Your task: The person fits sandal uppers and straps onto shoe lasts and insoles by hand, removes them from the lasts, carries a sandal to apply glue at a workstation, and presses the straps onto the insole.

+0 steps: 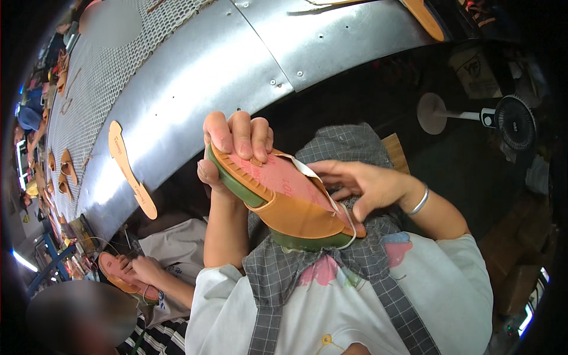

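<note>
Over the checked apron [349, 142], L hand [234, 142] grips one end of the tan-and-green shoe [307, 218], pink side up; R hand [367, 186] part-curled by white cord [354, 228], grip can't tell. Prob. adj. cord; next needs firm L hold.

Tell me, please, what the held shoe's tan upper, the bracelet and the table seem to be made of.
The tan upper looks like smooth leather or imitation leather, with a sheen and faint creases. The bracelet seems to be polished metal, given its silvery glint. The table looks like sheet metal, with bright reflections and a seam.
</note>
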Demonstrator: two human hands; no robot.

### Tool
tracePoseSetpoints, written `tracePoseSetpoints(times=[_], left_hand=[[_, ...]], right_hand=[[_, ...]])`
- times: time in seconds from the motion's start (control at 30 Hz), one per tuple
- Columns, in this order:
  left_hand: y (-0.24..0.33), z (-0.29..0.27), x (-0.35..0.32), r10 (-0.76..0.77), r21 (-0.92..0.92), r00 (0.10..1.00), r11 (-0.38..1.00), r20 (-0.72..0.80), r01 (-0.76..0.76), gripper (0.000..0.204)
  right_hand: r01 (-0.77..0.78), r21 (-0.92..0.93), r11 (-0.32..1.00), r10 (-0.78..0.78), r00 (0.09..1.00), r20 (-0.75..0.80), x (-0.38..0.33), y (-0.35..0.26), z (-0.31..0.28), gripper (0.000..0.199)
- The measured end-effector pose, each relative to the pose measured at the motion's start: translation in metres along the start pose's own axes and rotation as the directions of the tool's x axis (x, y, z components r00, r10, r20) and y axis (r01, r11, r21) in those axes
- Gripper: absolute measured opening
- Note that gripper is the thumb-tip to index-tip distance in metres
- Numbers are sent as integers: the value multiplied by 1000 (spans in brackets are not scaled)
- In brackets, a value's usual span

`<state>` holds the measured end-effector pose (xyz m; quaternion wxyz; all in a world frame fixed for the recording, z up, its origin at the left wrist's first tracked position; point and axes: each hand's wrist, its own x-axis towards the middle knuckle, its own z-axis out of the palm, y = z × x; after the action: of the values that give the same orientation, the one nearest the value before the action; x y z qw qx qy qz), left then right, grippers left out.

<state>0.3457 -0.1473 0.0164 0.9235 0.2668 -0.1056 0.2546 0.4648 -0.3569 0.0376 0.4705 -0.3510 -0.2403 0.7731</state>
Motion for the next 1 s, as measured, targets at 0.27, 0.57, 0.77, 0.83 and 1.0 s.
tracePoseSetpoints(times=[0.27, 0.57, 0.77, 0.83, 1.0], left_hand=[[36, 47, 24, 121, 795, 859, 460, -498, 396, 16], [-11, 16, 85, 117, 913, 985, -376, -124, 160, 18], [57, -66, 185, 203, 923, 977, -384, 70, 14, 29], [70, -104, 230, 267, 776, 961, -620, 73, 113, 40], [102, -174, 260, 136, 675, 978, -708, -157, 207, 32]], right_hand=[[261, 65, 963, -244, 949, -198, 2, -10, 22, 116], [155, -467, 871, -441, 668, -599, -2, 1, 4, 99], [196, -905, 378, -776, 600, -194, -5, -49, 19, 54], [206, -885, 417, -764, 607, -219, 4, -45, 20, 45], [296, -760, 578, -749, 561, -352, 3, -44, 10, 41]])
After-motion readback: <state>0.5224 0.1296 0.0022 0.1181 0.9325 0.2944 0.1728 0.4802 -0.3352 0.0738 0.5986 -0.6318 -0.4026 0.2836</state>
